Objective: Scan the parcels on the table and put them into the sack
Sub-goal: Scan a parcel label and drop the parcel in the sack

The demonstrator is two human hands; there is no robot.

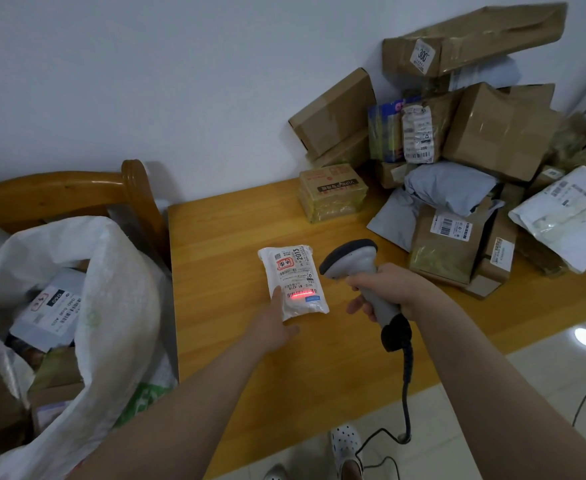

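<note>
Parcel: small white packet [293,283] flat on the wooden table [236,341], red scan line on its barcode.
Left hand [274,322]: fingers straight, pressing the packet's near edge.
Right hand [385,289]: curled around the barcode scanner [353,263].
Sack [111,306]: open, left of table, parcels inside.

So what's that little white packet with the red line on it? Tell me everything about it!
The white parcel is a small, soft-looking plastic pouch lying flat on the wooden table. A printed label with barcodes, a red stamp and "2013" covers its top. A red scan line glows across the barcode near its lower end. The left hand touches its lower left edge.
</note>
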